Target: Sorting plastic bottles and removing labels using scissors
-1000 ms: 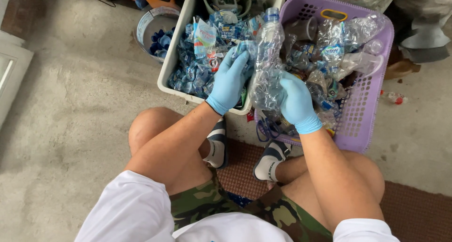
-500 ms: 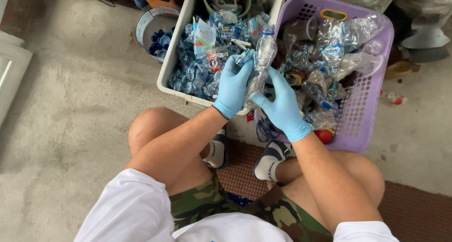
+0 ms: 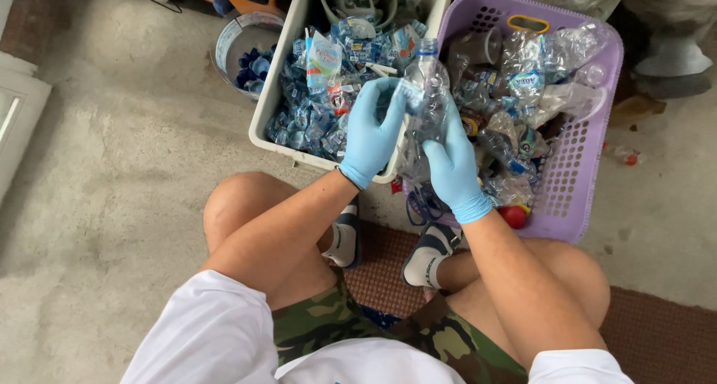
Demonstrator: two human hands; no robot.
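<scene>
From the head view, a crushed clear plastic bottle (image 3: pixel 424 100) stands nearly upright in the middle of the frame, its neck and pale cap toward the top, held between two blue-gloved hands. The left hand (image 3: pixel 371 134) closes on the bottle's left side, its fingers (image 3: pixel 388 100) curled round the upper part just under the neck. The right hand (image 3: pixel 452 164) grips the lower right side, fingers (image 3: pixel 450 126) wrapped over the crumpled body. The bottle hangs over the gap where the white bin (image 3: pixel 270 108), full of blue-labelled bottle scraps, meets the purple basket (image 3: pixel 590 160) heaped with more clear bottles. A small round tub of blue caps (image 3: pixel 246 52) sits in the upper left, on the concrete floor (image 3: pixel 112 190).

Against half a second ago, both hands have moved up the bottle and sit closer round it, the left fingers now higher by the neck; the bottle stands a little straighter, and the bin and basket have not moved.
</scene>
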